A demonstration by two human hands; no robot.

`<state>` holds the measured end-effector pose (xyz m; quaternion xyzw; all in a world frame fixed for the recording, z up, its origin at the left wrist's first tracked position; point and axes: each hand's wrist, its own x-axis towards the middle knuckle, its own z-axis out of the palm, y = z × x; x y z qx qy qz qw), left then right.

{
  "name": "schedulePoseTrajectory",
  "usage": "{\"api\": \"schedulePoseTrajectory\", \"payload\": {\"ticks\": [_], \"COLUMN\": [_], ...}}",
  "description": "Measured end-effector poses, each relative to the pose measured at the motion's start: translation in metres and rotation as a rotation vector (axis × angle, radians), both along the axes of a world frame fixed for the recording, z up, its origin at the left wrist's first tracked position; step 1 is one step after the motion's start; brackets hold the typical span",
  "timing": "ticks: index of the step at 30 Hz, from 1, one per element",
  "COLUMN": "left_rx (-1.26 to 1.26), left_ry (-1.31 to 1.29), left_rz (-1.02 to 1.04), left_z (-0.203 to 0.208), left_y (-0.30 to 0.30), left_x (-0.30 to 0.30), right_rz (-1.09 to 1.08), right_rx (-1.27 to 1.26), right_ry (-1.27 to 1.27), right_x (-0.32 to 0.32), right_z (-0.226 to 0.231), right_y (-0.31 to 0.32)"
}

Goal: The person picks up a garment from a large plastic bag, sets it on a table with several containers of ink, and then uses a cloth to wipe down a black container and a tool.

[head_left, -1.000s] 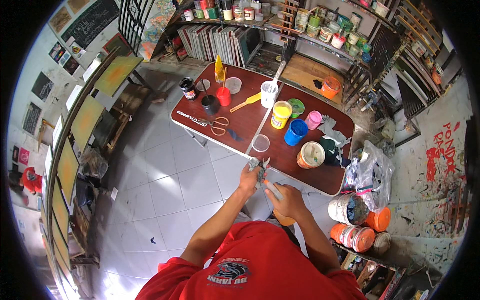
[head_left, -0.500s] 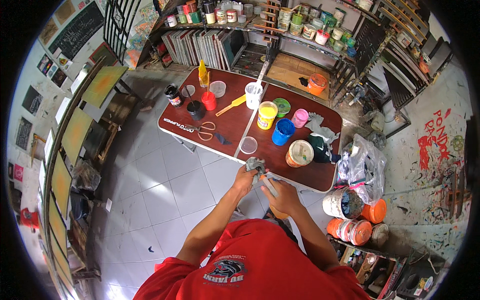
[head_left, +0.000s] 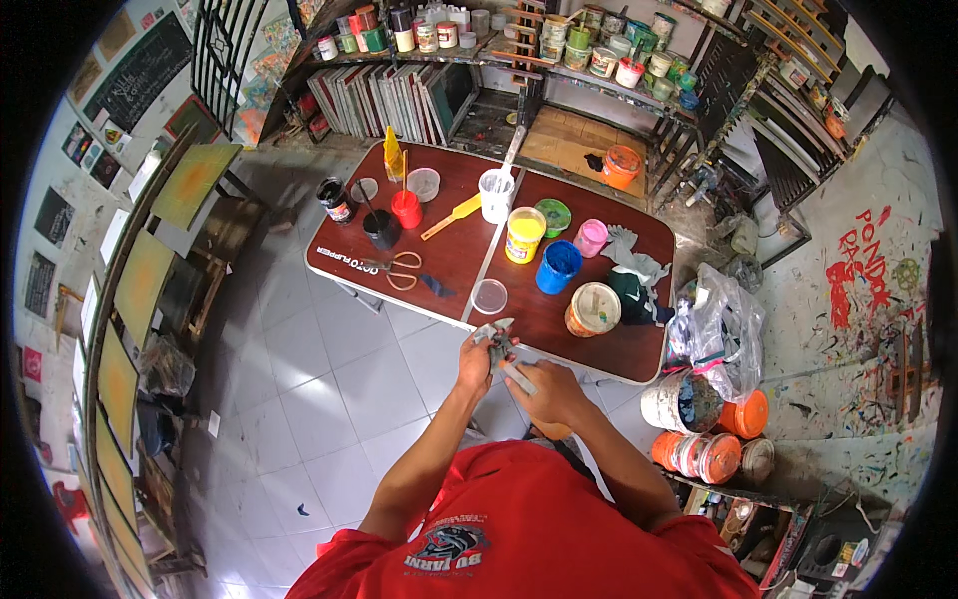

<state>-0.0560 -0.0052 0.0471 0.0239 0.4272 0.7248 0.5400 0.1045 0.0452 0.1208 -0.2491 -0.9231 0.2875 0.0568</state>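
Note:
In my left hand (head_left: 474,363) is a crumpled grey rag (head_left: 496,330), bunched up at the fingers just off the table's near edge. My right hand (head_left: 551,393) grips a flat, pale grey spatula-like tool (head_left: 519,378); its far end points toward the rag, and the fingers cover part of it. Both hands are close together in front of my red shirt. Nearest to them on the brown folding table (head_left: 454,324) are a clear round lid (head_left: 489,297), scissors (head_left: 397,271) and a dark cloth scrap (head_left: 437,286).
Paint tubs in yellow (head_left: 524,236), blue (head_left: 558,267), red (head_left: 407,209) and black (head_left: 381,229) stand on the table. A pale-lidded tub (head_left: 594,308) sits nearer right. Buckets (head_left: 679,401) stand at right; a rack of painted panels (head_left: 145,280) runs along the left.
My view has shifted slightly, so the table appears a little further left. The rag has turned and opened out somewhat in my left hand. Both hands keep their hold.

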Motion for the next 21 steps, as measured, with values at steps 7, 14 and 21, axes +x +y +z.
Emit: {"api": "schedulePoseTrajectory", "payload": {"ticks": [7, 14, 21], "left_rx": [-0.208, -0.367, -0.364], "left_ry": [0.151, 0.069, -0.082], "left_rz": [0.096, 0.173, 0.223], "left_z": [-0.019, -0.018, -0.028], "left_y": [-0.004, -0.01, -0.019], "left_x": [-0.003, -0.015, -0.017], "right_rz": [0.057, 0.051, -0.183], "right_rx": [-0.021, -0.03, -0.125], "right_ry": [0.022, 0.098, 0.285], "right_x": [-0.004, -0.009, -0.013], "right_z": [-0.01, -0.011, -0.047], "right_y": [0.003, 0.005, 0.017]}}
